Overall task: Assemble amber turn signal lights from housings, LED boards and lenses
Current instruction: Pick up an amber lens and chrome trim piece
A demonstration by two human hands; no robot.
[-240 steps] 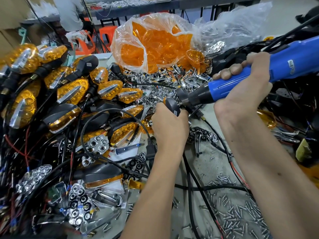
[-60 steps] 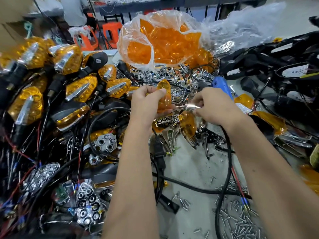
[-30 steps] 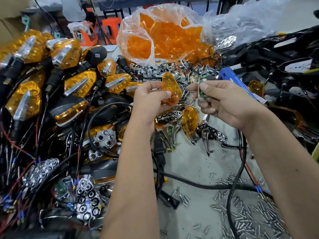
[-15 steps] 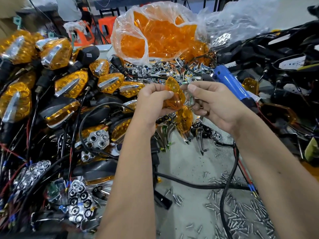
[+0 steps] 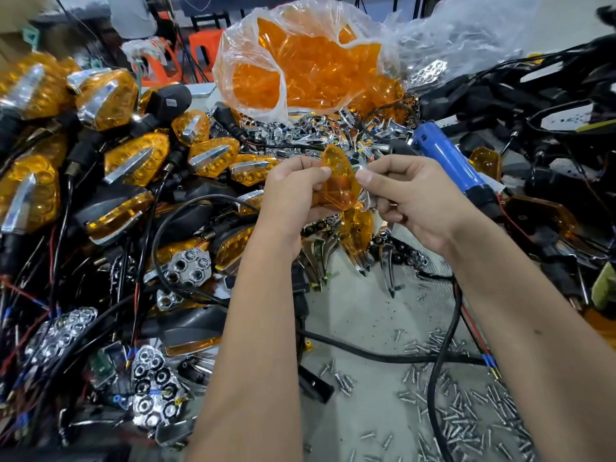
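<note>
An amber lens (image 5: pixel 340 185) is being pinched upright above the table (image 5: pixel 360 315) by the left hand (image 5: pixel 293 198), the right hand (image 5: pixel 410 198) fingers gripping a small shiny part at its edge, while a clear bag (image 5: pixel 300 61) behind is bulging with more lenses.

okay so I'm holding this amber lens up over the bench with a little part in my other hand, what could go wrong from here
The left hand holds the amber lens only at its edge, so it might slip into the parts pile below. The right hand pinches a small shiny piece, hard to identify; dropped, it could vanish among the loose screws. The blue screwdriver lies close to the right wrist and could get knocked.
</note>
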